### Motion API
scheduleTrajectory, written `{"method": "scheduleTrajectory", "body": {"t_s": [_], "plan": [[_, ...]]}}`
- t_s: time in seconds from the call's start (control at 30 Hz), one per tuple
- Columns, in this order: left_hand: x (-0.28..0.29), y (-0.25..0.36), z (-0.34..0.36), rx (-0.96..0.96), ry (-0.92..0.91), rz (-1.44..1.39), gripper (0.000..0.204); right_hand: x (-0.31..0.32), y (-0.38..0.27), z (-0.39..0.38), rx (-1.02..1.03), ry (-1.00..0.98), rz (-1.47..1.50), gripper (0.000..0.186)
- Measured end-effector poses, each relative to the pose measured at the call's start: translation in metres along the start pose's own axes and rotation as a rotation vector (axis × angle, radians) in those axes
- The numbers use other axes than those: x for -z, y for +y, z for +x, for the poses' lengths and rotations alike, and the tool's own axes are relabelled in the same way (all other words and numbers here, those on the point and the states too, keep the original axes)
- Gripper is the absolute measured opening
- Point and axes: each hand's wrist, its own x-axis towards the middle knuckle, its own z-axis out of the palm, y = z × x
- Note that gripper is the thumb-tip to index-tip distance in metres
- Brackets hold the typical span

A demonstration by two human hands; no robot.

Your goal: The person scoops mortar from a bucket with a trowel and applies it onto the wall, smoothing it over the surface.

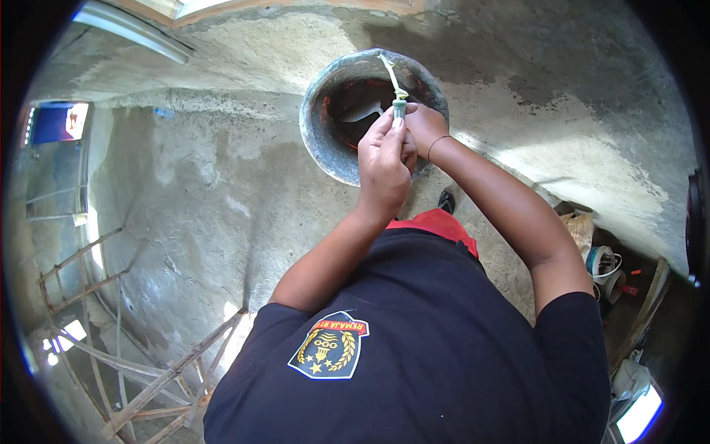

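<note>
Both my hands are raised in front of me, over the near side of a round grey-crusted bucket [313, 132]. A small tool with a short green handle [399, 109] is pinched upright between the thumb and fingers of my left hand [384, 157]. From its top a narrow pale part bends up and away; its kind is unclear. My right hand [427, 127], a thin dark band at its wrist, is closed right beside the handle. Its fingertips are hidden, so what they grip does not show. Inside the dark bucket lies a pale, blade-like shape [361, 113].
A rough cement wall [569, 81] rises behind the bucket and on the right. Wooden scaffold-like frames [159, 385] stand at the lower left. At right, a white container [603, 260] and other odds and ends lie by the wall. A dark sandal [447, 200] shows below the bucket.
</note>
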Motion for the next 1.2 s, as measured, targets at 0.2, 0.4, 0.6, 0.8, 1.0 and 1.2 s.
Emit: {"method": "scheduleTrajectory", "body": {"t_s": [0.2, 0.4, 0.6, 0.8, 1.0, 1.2], "plan": [[0.005, -0.015, 0.014, -0.126, 0.139, -0.189, 0.029, 0.012, -0.027, 0.015, -0.222, -0.174, -0.21, 0.033], [-0.002, -0.032, 0.032, -0.161, 0.183, -0.27, 0.03, -0.007, -0.007, 0.044, -0.371, -0.122, -0.115, 0.037], [-0.006, -0.038, 0.044, -0.223, 0.202, -0.336, 0.033, -0.022, 0.001, 0.042, -0.343, -0.113, -0.026, 0.036], [-0.002, -0.04, 0.063, -0.166, 0.24, -0.338, 0.031, -0.024, 0.014, 0.024, -0.275, -0.079, 0.067, 0.035], [0.012, -0.025, 0.07, -0.07, 0.303, -0.384, 0.029, -0.007, 0.002, -0.021, -0.246, 0.138, -0.171, 0.036], [0.025, -0.001, 0.068, -0.033, 0.317, -0.434, 0.03, 0.005, 0.026, -0.081, 0.015, 0.376, -0.025, 0.038]]}}
